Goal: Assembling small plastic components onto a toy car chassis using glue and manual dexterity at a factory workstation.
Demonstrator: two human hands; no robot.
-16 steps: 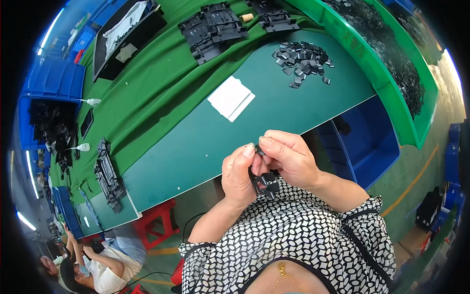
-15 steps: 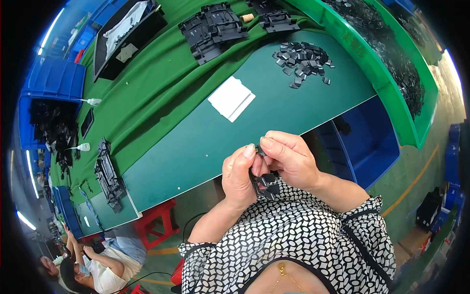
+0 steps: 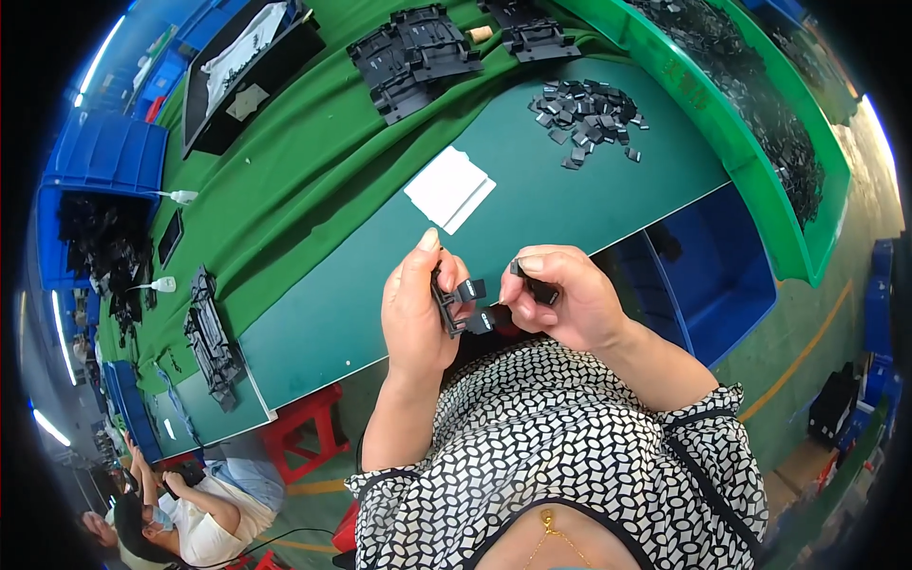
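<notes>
My left hand (image 3: pixel 413 309) grips a narrow black plastic bracket (image 3: pixel 443 302) in front of my body. Two flat black tabs (image 3: pixel 469 290) with white print stick out from its side toward my right hand. A short gap away, my right hand (image 3: pixel 579 302) is closed around small black plastic pieces (image 3: pixel 543 289); the fingers partly hide them, so how many is unclear. Beyond both hands, a white card-like stack (image 3: pixel 448 188) lies on the green table (image 3: pixel 332 294). A heap of small black tabs (image 3: pixel 591 116) rests farther back on the right.
A green bin (image 3: pixel 705 95) full of black parts borders the right side, above a blue bin (image 3: pixel 727 285). Black frames (image 3: pixel 418 52) lie on green cloth at the back. At left are a black assembly (image 3: pixel 211 342) and a blue crate (image 3: pixel 103 152). A person (image 3: pixel 214 503) sits lower left.
My hands have come apart. The left has moved left with the bracket, turning its printed tabs into view; the right has pulled slightly back with small black pieces.
</notes>
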